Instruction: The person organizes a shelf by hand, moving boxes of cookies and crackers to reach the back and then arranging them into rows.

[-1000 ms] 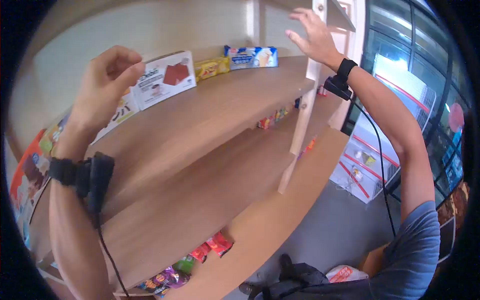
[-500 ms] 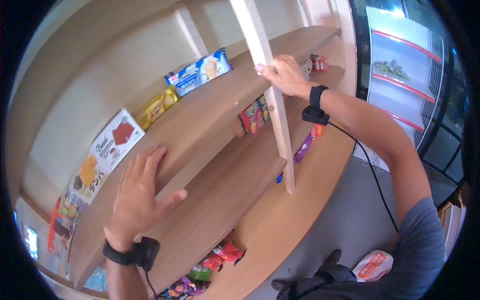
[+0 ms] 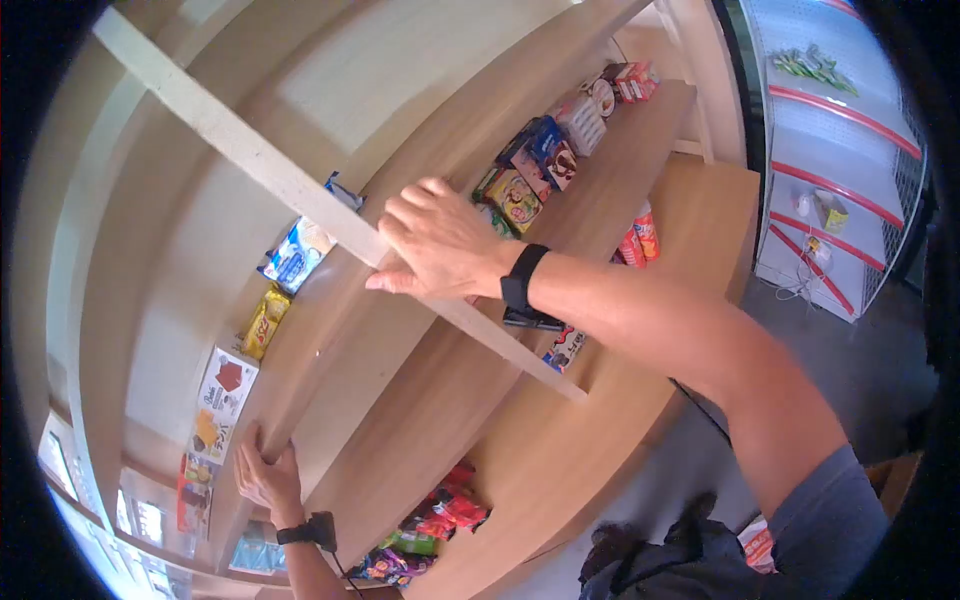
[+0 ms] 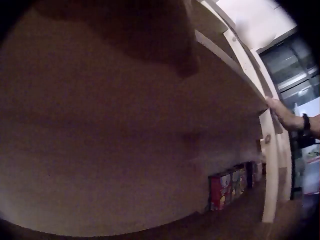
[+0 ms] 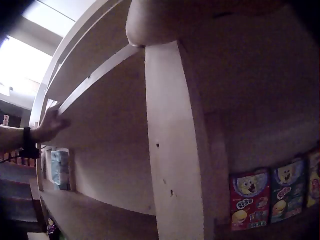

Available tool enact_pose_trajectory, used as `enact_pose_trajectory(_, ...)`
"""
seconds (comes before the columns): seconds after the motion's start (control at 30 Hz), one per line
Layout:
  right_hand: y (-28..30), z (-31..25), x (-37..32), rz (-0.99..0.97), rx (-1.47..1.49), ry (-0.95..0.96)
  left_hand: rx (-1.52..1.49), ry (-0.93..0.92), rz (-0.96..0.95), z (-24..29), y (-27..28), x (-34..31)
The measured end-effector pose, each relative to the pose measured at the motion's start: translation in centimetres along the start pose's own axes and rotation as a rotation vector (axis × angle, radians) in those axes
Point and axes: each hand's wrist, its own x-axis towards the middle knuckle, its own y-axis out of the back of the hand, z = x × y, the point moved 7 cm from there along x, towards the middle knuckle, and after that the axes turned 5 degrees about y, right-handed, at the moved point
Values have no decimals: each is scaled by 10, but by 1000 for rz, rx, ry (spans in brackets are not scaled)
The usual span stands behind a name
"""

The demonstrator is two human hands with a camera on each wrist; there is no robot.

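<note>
My right hand (image 3: 440,240) grips the pale wooden post (image 3: 250,150) at the front edge of the upper shelf (image 3: 330,330), thumb on the near side. Lower left, my left hand (image 3: 268,480) holds that shelf's front edge between thumb and fingers. The right wrist view shows the left hand (image 5: 49,126) at the board's edge and the post (image 5: 172,130) close up. In the left wrist view the right hand (image 4: 284,114) is at the post (image 4: 270,165). Behind the left hand stand a white box (image 3: 225,385), a yellow packet (image 3: 265,322) and a blue packet (image 3: 298,255).
Boxed snacks (image 3: 515,200) stand on the shelf below. Red and purple packets (image 3: 455,505) lie on the bottom board at the front. A white rack (image 3: 840,170) with red strips stands at the right, and a bag (image 3: 757,545) is on the floor.
Both hands have come down from the air, the right to the post, the left to the shelf edge. The head view has swung, tilting the post and showing more boxes below.
</note>
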Motion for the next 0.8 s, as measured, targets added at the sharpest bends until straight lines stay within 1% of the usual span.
enact_pose_trajectory(0.1,2,3,-1,-26,34,33,13,1,22,-6,-6,-4)
enact_pose_trajectory(0.23,1,8,-4,-18,49,22,61,2,40,-10,-9,-7)
enact_pose_trajectory(0.27,2,9,-5,21,73,24,78,39,26,-16,-12,-9)
enact_pose_trajectory(0.3,0,10,-5,18,84,32,94,81,15,-22,-17,-10)
enact_pose_trajectory(0.37,0,14,-5,27,119,43,81,90,30,-23,-16,-9)
enact_pose_trajectory(0.4,-2,17,-7,-7,151,55,61,89,47,-24,-18,-12)
enact_pose_trajectory(0.43,-3,19,-8,-22,173,74,47,154,40,-37,-25,-17)
enact_pose_trajectory(0.5,-3,25,-10,21,231,105,31,212,34,-31,-23,-16)
enact_pose_trajectory(0.53,-2,27,-11,-24,257,116,50,237,26,-35,-23,-19)
enact_pose_trajectory(0.6,-8,31,-11,-24,278,149,54,132,86,-32,-22,-19)
enact_pose_trajectory(0.63,-9,32,-13,-18,279,160,74,149,76,-26,-23,-21)
enact_pose_trajectory(0.7,-11,37,-16,-40,289,199,85,290,47,-26,-22,-19)
enact_pose_trajectory(0.73,-13,38,-16,-25,271,223,86,344,52,-38,-25,-26)
enact_pose_trajectory(0.77,-14,38,-16,-5,253,245,117,343,54,-32,-24,-23)
enact_pose_trajectory(0.8,-13,39,-16,20,245,249,129,384,35,-28,-23,-24)
